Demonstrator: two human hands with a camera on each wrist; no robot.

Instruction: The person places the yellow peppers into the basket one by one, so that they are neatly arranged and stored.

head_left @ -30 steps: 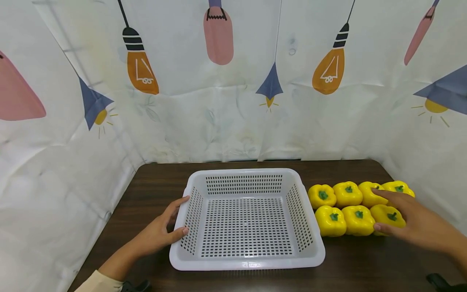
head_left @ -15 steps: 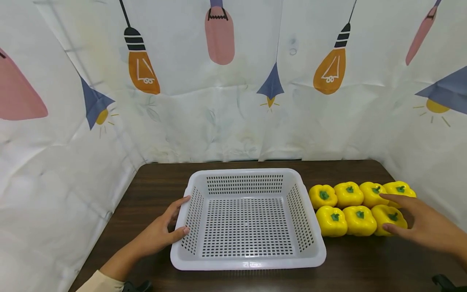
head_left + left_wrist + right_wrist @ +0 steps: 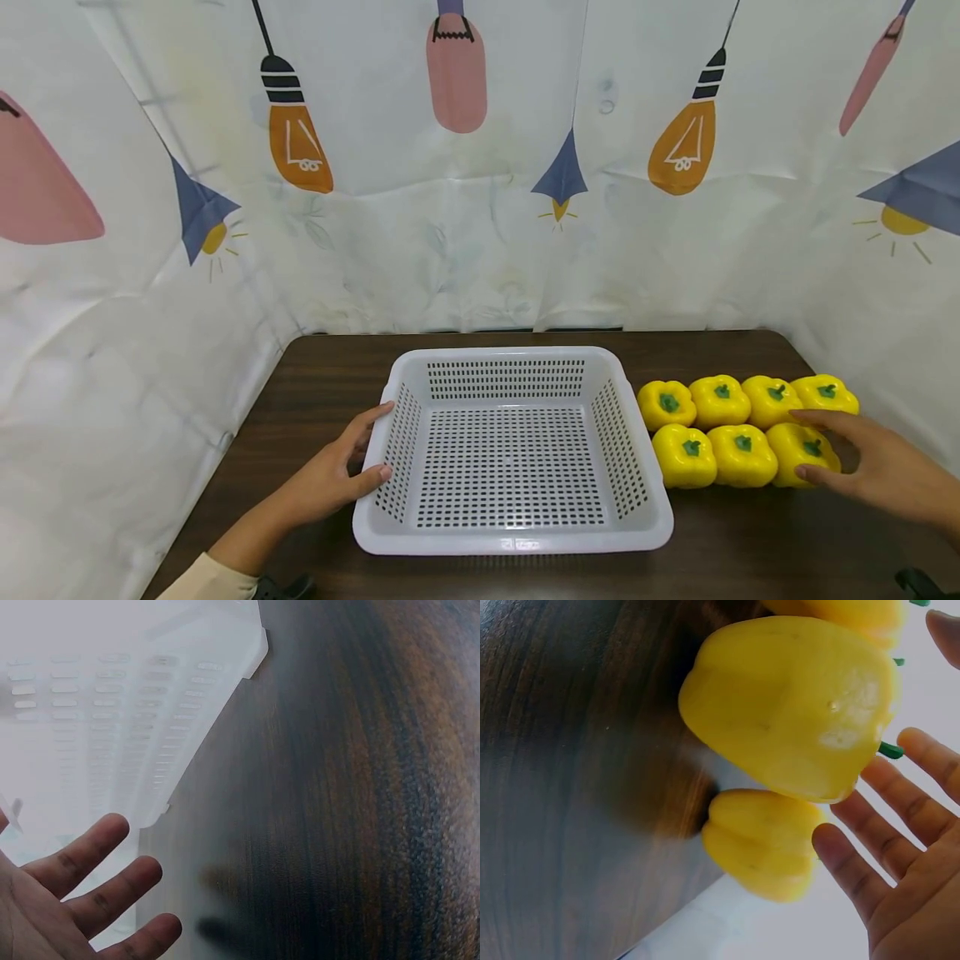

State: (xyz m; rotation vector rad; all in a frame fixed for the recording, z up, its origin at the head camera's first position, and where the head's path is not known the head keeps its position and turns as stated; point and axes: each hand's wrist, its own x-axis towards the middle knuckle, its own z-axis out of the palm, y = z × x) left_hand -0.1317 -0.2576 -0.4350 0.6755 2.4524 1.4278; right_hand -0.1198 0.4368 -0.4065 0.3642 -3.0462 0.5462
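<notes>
A white perforated plastic basket (image 3: pixel 510 546) sits on the dark table with nothing in it. My left hand (image 3: pixel 333 475) touches its left rim with thumb and index fingertip spread along it; in the left wrist view the other fingers (image 3: pixel 116 896) extend loosely beside the basket wall. Yellow bell peppers (image 3: pixel 720 400) with green stems stand in two rows right of the basket. Over the right end of the front row, my right hand (image 3: pixel 870 458) has its thumb and fingers spread about a yellow bell pepper (image 3: pixel 795 705). Its fingertips come close to that pepper's upper side, uncurled.
The brown wood-grain table (image 3: pixel 315 375) carries the basket in the middle and the peppers at right. A white curtain (image 3: pixel 465 250) printed with lamps and bulbs hangs behind and at both sides. Part of the front row's right end is hidden behind my right hand.
My right hand has drawn back slightly to the right and nearer, uncovering more of the peppers beneath it. The left hand stays at the basket rim. The head view has shifted a little.
</notes>
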